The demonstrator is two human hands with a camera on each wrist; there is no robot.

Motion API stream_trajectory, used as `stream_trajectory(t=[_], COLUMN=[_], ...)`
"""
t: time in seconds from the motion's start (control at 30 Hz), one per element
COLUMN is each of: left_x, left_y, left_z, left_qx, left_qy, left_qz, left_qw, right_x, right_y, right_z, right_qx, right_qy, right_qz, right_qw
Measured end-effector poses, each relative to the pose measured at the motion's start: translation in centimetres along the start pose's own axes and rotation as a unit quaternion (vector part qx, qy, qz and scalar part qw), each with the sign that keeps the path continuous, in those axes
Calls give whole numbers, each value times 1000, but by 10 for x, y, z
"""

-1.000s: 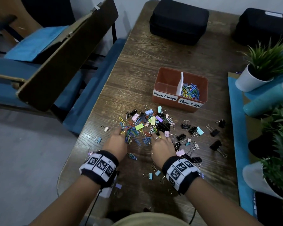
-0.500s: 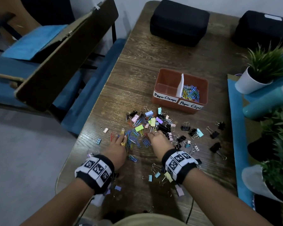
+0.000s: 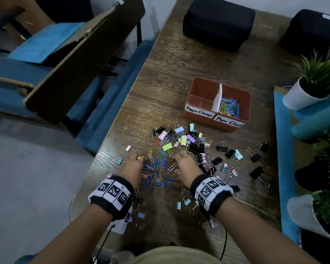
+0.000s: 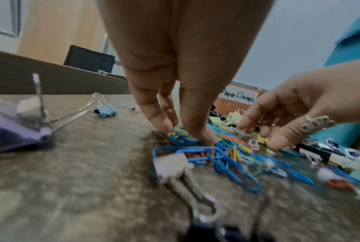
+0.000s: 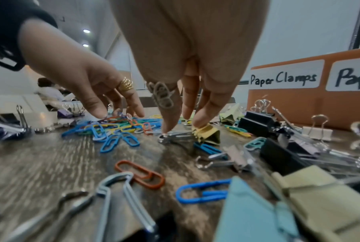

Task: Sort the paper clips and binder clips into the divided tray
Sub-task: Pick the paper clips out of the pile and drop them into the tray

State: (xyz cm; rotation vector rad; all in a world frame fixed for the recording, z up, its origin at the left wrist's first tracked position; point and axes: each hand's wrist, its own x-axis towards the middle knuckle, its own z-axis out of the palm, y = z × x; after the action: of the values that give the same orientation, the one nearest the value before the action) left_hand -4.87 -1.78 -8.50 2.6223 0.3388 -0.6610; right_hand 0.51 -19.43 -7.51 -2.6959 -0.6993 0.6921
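The orange divided tray (image 3: 200, 119) stands past the heap; its right half holds coloured paper clips (image 3: 229, 107) and its left half, labelled Paper Clamps, is bare. A mixed heap of binder clips (image 3: 181, 139) lies before it. Nearer me, a bunch of paper clips (image 3: 156, 171) lies between my hands. My left hand (image 3: 136, 164) presses straight fingers (image 4: 197, 131) down on these paper clips. My right hand (image 3: 185, 164) touches a yellow binder clip (image 5: 208, 133) with extended fingertips (image 5: 168, 126); I see no grip closed round it.
Black and pastel binder clips (image 3: 255, 157) are strewn to the right and near my wrists. Two black cases (image 3: 217, 25) sit at the table's far end. Potted plants (image 3: 312, 82) and a blue mat (image 3: 284, 149) line the right side. The table edge (image 3: 103, 149) is close on the left.
Both hands have drawn back toward me, raking paper clips out of the mixed heap into a bunch between them. The tray has not moved.
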Motion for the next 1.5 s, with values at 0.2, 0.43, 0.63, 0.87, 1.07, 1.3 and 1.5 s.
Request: stream_trajectory(t=[0.2,0.43,0.63,0.87,1.07,1.3,1.5], left_x=[-4,-31,-39,-27,-17,-12,-16], left_y=[11,-8,-26,-17,1,5,22], left_z=[2,1,7,-5,-3,1,9], left_qx=[-76,-27,24,-2,12,-70,81], left_qy=[2,-7,-49,14,-50,19,-26], left_qz=[-16,-39,-61,-83,-62,-68,-45], left_qw=[997,999,997,996,997,995,995], right_x=[4,-2,11,29,43,27,21], right_y=[2,2,-19,-37,-38,-15,-14], right_z=[-1,-6,2,-3,-4,2,0], right_qx=[-118,15,-6,-64,-155,-15,-66], right_qy=[-3,-95,-111,-82,-118,-84,-87], right_qz=[-29,-59,-66,-140,-187,-100,-126], right_qw=[993,994,992,985,963,991,986])
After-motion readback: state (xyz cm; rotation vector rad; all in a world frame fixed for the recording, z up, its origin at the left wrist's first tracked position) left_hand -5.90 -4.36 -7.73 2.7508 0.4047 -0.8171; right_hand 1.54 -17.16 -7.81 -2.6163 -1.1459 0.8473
